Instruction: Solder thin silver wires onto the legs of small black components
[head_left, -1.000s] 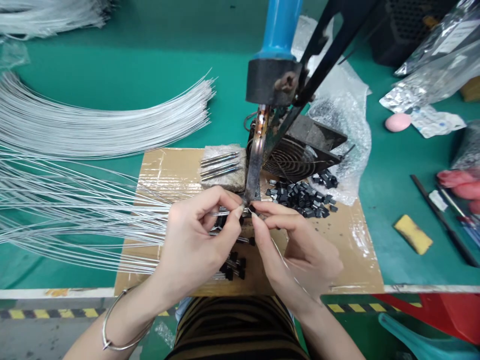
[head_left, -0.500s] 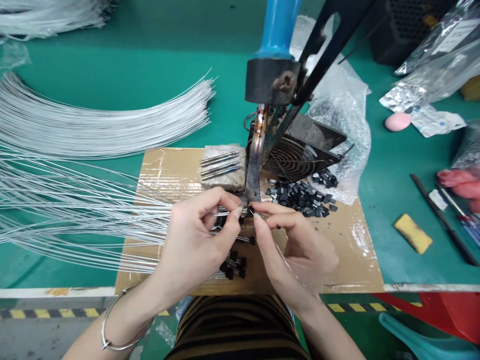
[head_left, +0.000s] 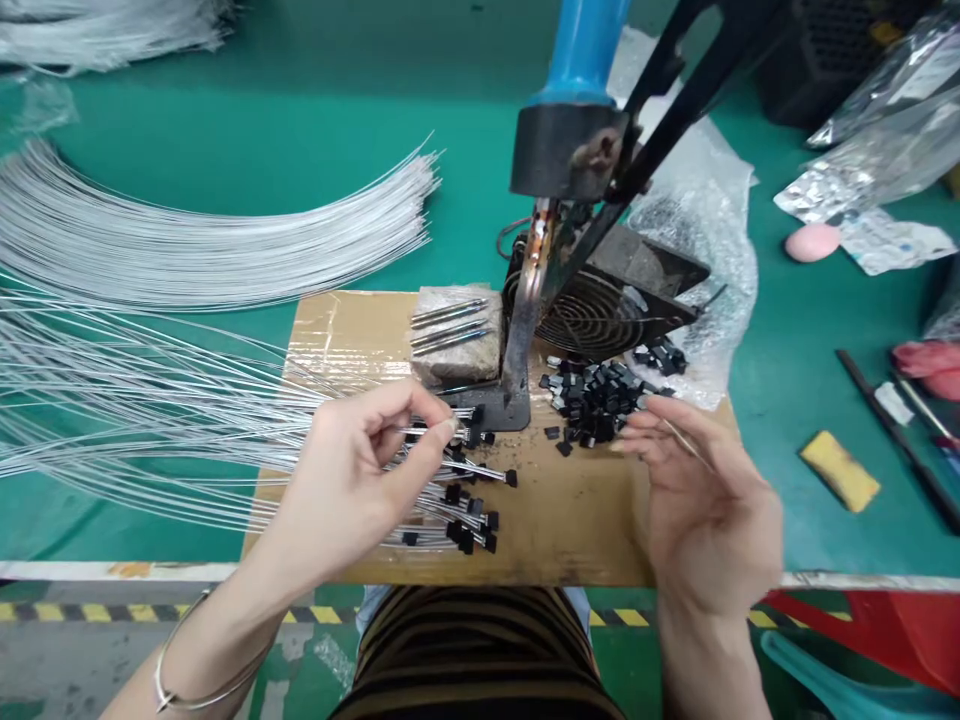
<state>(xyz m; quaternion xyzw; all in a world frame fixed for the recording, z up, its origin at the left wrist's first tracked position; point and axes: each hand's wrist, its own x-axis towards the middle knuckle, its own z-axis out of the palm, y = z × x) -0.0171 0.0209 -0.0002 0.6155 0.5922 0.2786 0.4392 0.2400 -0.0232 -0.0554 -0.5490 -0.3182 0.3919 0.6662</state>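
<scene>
Left fingers [head_left: 429, 452] pinch wires [head_left: 247, 400], right fingers [head_left: 686, 415] near black pieces [head_left: 596, 395].

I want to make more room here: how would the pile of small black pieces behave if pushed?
The black pieces would probably scatter, since they lie loosely heaped, mostly on the cardboard. Their blocky shapes suggest sliding or tumbling rather than rolling. Each is likely light, looking small beside the right hand.
</scene>
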